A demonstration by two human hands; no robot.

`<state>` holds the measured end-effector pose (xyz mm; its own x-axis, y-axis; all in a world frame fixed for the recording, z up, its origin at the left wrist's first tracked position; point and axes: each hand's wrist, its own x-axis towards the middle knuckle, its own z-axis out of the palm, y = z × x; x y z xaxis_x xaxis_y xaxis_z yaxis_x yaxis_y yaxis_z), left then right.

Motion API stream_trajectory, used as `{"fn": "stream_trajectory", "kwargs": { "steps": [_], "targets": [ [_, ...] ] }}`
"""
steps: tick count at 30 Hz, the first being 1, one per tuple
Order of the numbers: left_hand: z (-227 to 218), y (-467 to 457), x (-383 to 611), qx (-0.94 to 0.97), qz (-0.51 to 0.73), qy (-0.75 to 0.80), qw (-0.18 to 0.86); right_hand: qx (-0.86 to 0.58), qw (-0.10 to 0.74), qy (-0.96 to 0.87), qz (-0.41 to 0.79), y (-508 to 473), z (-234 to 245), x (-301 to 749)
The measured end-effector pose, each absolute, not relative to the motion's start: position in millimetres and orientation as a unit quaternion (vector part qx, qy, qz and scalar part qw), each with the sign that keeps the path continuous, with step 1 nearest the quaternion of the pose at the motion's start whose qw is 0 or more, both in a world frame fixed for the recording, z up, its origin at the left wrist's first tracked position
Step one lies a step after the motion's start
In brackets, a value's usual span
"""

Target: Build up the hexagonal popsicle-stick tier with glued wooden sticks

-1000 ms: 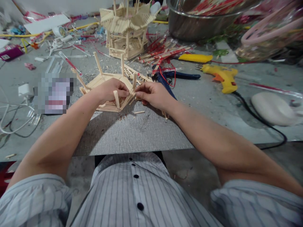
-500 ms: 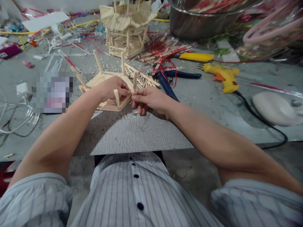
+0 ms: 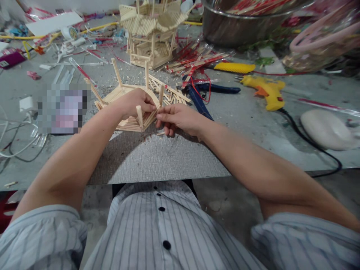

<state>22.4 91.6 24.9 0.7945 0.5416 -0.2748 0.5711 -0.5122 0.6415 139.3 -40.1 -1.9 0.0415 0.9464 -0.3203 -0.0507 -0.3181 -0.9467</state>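
Observation:
A flat hexagonal frame of pale wooden sticks [image 3: 120, 93], with several short posts standing up from its corners, lies on the grey table [image 3: 157, 157]. My left hand [image 3: 135, 103] rests on top of it, fingers curled round its near right edge. My right hand [image 3: 178, 118] is beside that same corner, thumb and forefinger pinched on a small wooden stick I can barely see against the frame. The two hands' fingertips nearly touch.
A finished stick pavilion [image 3: 152, 33] stands behind. Loose sticks [image 3: 168, 93], blue pliers [image 3: 202, 93], a yellow glue gun [image 3: 266, 92] with black cord, a yellow comb [image 3: 233, 67], a metal bowl [image 3: 236, 26], a white charger and cables [image 3: 25, 108] surround the work.
My right hand has shifted slightly left and up, closing in on the frame's corner. My left hand has stayed gripping the frame.

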Motion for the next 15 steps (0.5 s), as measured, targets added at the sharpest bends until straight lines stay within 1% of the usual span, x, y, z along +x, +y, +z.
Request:
{"fn": "stream_trajectory", "kwargs": {
  "steps": [6, 11, 15],
  "targets": [
    [24.1, 88.6, 21.6, 0.859, -0.011, 0.333, 0.388, -0.581, 0.441, -0.366, 0.578, -37.6, -0.9, 138.0],
    [22.8, 86.2, 20.1, 0.867, 0.001, 0.327, 0.377, -0.592, 0.454, -0.277, 0.605, -30.4, 1.5, 143.2],
    [21.7, 86.1, 19.0, 0.865, 0.011, 0.329, 0.379, -0.597, 0.443, -0.235, 0.626, -27.5, 3.1, 138.7]
  ]
}}
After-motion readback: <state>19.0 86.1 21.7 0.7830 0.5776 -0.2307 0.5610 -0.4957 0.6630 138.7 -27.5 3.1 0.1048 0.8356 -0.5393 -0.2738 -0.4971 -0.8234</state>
